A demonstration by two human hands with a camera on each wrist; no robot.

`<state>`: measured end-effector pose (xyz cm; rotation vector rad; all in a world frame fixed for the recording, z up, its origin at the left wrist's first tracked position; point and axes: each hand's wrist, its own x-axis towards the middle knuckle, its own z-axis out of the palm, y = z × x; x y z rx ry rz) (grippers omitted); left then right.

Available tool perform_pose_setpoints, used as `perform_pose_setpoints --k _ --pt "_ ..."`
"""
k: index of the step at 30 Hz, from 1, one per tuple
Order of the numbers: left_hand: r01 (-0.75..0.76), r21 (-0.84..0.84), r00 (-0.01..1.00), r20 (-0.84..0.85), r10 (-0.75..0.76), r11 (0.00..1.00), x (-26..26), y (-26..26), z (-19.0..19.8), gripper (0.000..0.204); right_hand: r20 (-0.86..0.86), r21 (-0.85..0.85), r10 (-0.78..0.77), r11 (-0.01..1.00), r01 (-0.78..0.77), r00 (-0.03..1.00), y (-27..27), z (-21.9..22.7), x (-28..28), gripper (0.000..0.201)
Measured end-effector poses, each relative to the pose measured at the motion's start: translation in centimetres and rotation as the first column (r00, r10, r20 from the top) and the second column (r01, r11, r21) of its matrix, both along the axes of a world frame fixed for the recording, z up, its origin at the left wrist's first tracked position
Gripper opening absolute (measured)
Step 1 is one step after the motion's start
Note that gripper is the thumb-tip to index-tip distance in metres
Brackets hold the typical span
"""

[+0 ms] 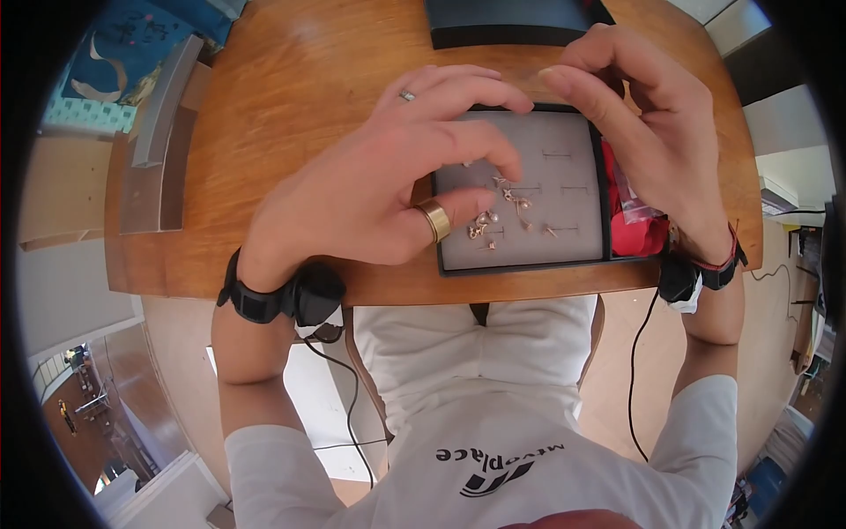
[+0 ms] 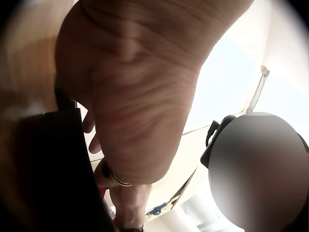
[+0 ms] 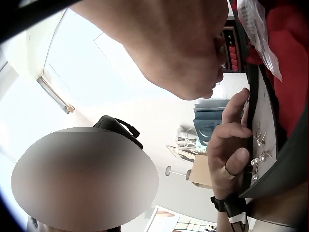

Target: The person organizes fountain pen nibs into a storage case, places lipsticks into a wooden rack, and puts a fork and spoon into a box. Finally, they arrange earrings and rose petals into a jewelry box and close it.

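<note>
My left hand (image 1: 379,167) hovers over the grey pad (image 1: 458,251) of a black-edged jewelry box, fingers loosely bent, thumb and index finger apart. Small gold-coloured earrings (image 1: 515,201) lie in a cluster on the pad by the thumb and index tips, some with pearls (image 3: 260,157). Several short pins or slits mark the pad's right half. My right hand (image 1: 656,115) is raised over the box's upper right corner, fingers curled and thumb tip close to the index finger. I cannot tell whether something tiny is between them.
Red cloth (image 1: 639,238) and a clear plastic bag (image 1: 633,201) fill the box's right compartment. A black box lid or tray (image 1: 520,25) lies at the table's far edge. A grey-brown cardboard piece (image 1: 163,167) stands at the left of the wooden table (image 1: 291,79).
</note>
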<state>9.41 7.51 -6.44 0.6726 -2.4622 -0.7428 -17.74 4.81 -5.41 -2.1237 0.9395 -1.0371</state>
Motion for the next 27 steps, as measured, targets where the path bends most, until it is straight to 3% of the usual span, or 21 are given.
perform_pose_setpoints --k 4,11,15,20,23,27 --pt "-0.04 -0.015 0.998 -0.054 0.039 0.999 -1.1 0.3 -0.1 0.022 -0.168 -0.037 -0.04 0.999 0.034 0.985 -0.1 0.8 -0.2 0.01" --pt "-0.168 0.023 0.983 -0.071 0.169 0.986 -0.3 0.2 -0.4 0.02 -0.229 -0.094 -0.131 0.989 0.112 0.964 0.7 2.0 0.6 0.012" --pt "-0.18 0.069 0.983 -0.02 0.181 0.981 -0.5 0.0 0.3 0.02 -0.253 -0.146 -0.086 0.988 0.05 0.964 -0.3 1.6 0.1 0.012" --pt "-0.056 0.087 0.998 -0.034 0.059 0.995 -0.3 -0.6 -0.4 0.024 -0.182 -0.092 -0.034 0.996 0.017 0.983 -0.4 0.2 -0.3 0.011" --pt "-0.098 0.046 0.995 0.039 0.096 0.994 -1.3 0.0 0.3 0.024 -0.148 -0.056 -0.051 0.998 0.043 0.988 0.2 0.5 0.1 0.011" --pt "-0.026 -0.131 0.998 0.05 0.033 0.991 -1.6 -0.2 0.4 0.02 -0.274 -0.233 -0.151 0.969 0.087 0.95 0.9 1.3 1.1 0.011"
